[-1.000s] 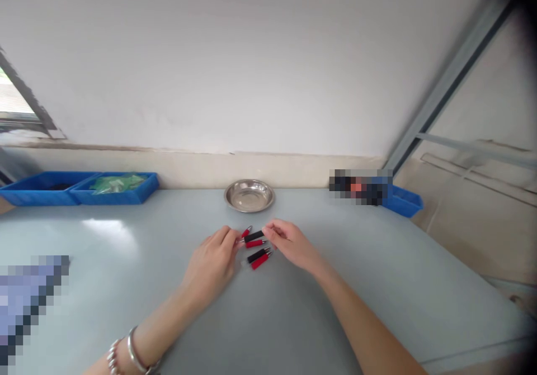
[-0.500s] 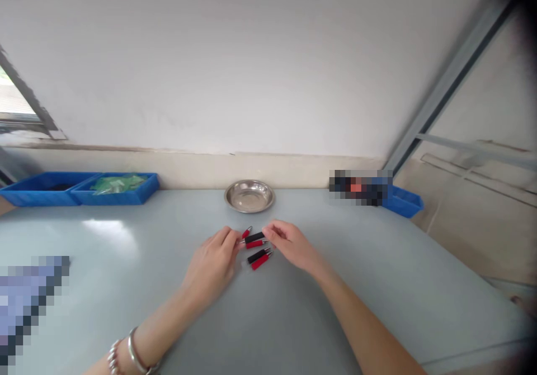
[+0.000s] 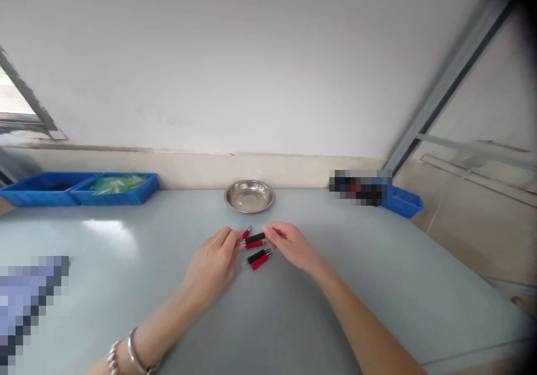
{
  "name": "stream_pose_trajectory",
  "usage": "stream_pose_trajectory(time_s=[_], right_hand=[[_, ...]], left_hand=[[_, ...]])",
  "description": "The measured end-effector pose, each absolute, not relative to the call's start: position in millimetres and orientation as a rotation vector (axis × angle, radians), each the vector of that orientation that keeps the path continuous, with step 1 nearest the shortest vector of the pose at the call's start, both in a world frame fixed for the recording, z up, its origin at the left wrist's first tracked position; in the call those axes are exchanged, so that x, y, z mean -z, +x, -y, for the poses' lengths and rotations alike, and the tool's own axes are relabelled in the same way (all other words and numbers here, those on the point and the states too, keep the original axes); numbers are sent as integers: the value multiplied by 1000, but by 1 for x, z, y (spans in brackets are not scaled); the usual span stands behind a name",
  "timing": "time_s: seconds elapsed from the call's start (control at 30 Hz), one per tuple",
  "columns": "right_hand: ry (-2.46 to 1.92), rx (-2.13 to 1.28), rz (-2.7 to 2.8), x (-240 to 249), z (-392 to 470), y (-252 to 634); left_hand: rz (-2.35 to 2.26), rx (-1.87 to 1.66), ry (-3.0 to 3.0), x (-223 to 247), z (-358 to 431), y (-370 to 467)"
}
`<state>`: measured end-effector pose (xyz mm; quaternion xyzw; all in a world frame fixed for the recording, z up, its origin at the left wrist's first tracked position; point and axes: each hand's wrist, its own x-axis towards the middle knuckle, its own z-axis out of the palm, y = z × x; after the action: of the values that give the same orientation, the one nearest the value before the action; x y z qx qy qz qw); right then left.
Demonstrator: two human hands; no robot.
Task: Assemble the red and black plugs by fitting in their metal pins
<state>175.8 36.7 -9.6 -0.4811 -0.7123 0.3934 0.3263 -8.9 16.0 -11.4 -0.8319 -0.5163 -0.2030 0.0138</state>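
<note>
My left hand [image 3: 216, 255] pinches the left end of a black pen [image 3: 255, 238], which lies level between my hands. At its other end are the closed thumb and finger of my right hand [image 3: 287, 243]. Just below it is a red pen [image 3: 255, 245], and another red pen [image 3: 246, 232] shows partly behind my left fingertips. Nearer to me, a second black pen [image 3: 259, 256] and a red one [image 3: 262, 261] lie side by side on the grey table [image 3: 268, 319]. Their tips look silvery and point up to the right.
Beyond my hands, a round steel dish [image 3: 249, 197] stands against the wall. Two blue trays [image 3: 107, 197] sit at the back left, one holding green plastic packaging [image 3: 118, 184]. Another blue tray [image 3: 403, 202] is at the back right beside a blurred-out patch.
My right fingers have shifted slightly at the right end of the black pen, and more of that end shows. My left hand and the other pens stay in place.
</note>
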Motion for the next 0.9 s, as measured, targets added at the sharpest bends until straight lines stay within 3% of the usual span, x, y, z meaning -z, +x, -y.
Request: stream_pose_trajectory(time_s=[0.9], right_hand=[[-1241,-1006,1897,11,-37,176]], left_hand=[[1614,628,-2588,12,-16,-9]])
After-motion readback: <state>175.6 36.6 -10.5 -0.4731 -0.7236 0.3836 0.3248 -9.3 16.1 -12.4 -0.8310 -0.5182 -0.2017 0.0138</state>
